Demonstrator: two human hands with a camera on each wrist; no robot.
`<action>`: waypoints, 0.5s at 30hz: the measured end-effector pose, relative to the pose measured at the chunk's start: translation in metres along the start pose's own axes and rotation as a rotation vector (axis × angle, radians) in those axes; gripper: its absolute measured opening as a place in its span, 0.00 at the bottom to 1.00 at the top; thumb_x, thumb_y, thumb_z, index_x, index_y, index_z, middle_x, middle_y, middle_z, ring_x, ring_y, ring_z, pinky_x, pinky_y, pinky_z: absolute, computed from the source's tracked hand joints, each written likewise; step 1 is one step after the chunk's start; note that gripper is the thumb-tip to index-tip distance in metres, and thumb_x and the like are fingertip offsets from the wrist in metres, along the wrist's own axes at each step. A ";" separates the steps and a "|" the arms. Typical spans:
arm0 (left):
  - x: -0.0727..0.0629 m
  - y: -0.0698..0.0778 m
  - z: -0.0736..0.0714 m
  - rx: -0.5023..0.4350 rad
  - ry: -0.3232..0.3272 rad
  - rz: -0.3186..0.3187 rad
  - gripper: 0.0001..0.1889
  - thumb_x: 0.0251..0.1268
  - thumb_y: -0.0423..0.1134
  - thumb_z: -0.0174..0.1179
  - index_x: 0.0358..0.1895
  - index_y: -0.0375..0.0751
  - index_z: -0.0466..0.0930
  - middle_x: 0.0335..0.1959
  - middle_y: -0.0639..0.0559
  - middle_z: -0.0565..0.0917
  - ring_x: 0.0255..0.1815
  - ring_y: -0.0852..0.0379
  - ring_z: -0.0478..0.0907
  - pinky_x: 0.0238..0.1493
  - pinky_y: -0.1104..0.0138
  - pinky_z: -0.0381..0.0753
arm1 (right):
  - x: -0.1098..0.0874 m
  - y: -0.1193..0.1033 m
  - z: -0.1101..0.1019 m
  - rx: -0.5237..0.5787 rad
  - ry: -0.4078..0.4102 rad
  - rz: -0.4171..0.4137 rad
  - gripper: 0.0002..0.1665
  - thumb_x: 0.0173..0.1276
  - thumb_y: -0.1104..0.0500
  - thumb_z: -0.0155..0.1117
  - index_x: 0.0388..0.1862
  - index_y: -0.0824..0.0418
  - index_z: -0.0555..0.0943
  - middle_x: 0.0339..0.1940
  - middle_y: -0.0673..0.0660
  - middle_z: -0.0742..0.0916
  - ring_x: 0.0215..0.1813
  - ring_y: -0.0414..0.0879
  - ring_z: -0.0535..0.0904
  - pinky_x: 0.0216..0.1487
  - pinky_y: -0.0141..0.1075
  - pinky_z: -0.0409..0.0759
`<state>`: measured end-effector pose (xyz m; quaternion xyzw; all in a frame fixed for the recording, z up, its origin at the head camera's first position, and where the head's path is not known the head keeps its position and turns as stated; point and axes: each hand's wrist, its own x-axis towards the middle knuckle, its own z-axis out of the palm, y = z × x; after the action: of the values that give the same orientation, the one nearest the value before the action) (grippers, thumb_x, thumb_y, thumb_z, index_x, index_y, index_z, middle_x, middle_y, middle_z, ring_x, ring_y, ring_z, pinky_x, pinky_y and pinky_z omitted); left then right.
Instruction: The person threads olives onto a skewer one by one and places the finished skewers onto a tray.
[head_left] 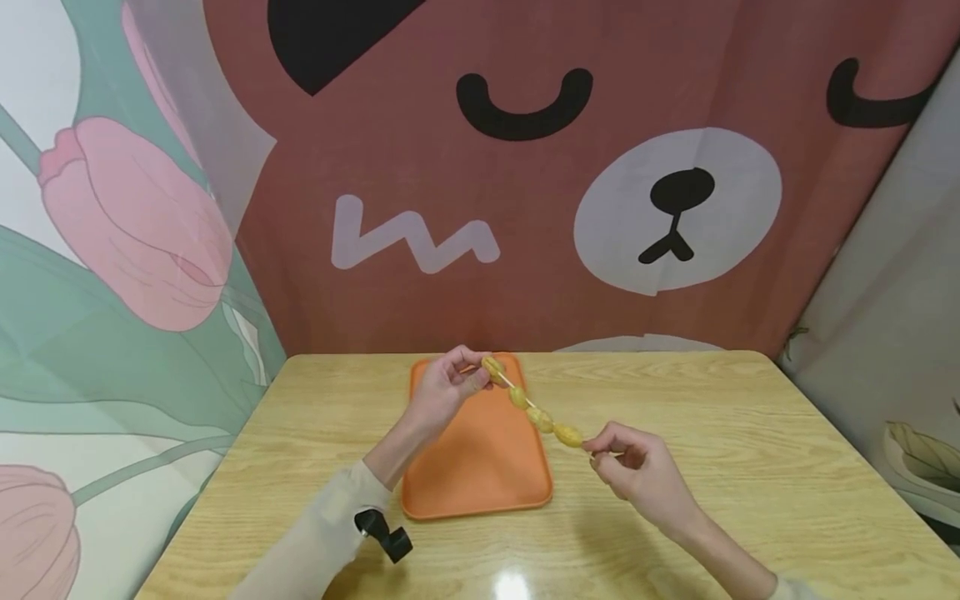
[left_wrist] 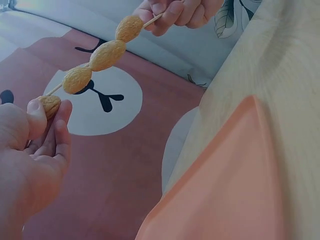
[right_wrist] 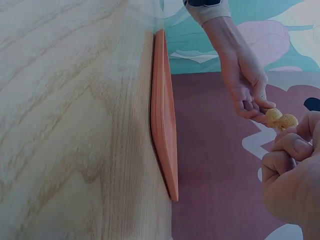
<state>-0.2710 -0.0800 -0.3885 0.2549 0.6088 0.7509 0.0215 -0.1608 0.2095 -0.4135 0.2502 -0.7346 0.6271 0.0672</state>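
A thin skewer (head_left: 507, 381) slants in the air over the orange tray (head_left: 480, 467), threaded with several golden-brown oval balls (head_left: 540, 419), their kind not clear. At its upper end my left hand (head_left: 442, 390) pinches the outermost ball (left_wrist: 50, 106) between thumb and fingers. That ball stands apart from the others, with bare stick between. At the lower end my right hand (head_left: 643, 468) pinches the bare stick (left_wrist: 153, 20) just beyond the last ball (left_wrist: 129, 29). In the right wrist view, the right hand (right_wrist: 295, 175) hides part of the skewer.
The tray lies flat on a light wooden table (head_left: 720, 417), left of its middle. Behind the table hangs a curtain (head_left: 420, 317) with a bear face. A black strap (head_left: 384, 533) is on the left sleeve. At the far right stands a pale container with a leaf pattern (head_left: 926, 454).
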 end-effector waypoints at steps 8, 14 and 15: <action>0.002 -0.004 0.005 -0.078 0.010 -0.009 0.10 0.76 0.24 0.55 0.56 0.28 0.74 0.56 0.36 0.81 0.52 0.47 0.83 0.57 0.54 0.80 | 0.000 -0.003 0.003 -0.028 0.030 0.003 0.11 0.72 0.76 0.56 0.44 0.65 0.82 0.22 0.55 0.78 0.15 0.35 0.61 0.10 0.33 0.59; -0.003 -0.003 0.010 -0.255 0.040 -0.032 0.18 0.77 0.26 0.53 0.64 0.24 0.68 0.61 0.30 0.78 0.56 0.47 0.81 0.58 0.60 0.79 | 0.001 -0.005 0.007 -0.080 0.072 0.028 0.12 0.71 0.75 0.56 0.45 0.63 0.83 0.27 0.54 0.81 0.16 0.34 0.62 0.12 0.32 0.61; -0.003 -0.003 0.011 -0.270 0.046 -0.034 0.18 0.77 0.27 0.53 0.65 0.24 0.67 0.62 0.30 0.77 0.56 0.47 0.81 0.58 0.61 0.79 | 0.001 -0.006 0.007 -0.078 0.074 0.024 0.12 0.71 0.75 0.56 0.45 0.64 0.83 0.27 0.54 0.81 0.16 0.34 0.62 0.12 0.32 0.61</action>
<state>-0.2643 -0.0707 -0.3907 0.2222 0.5069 0.8311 0.0546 -0.1580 0.2023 -0.4094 0.2152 -0.7586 0.6075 0.0963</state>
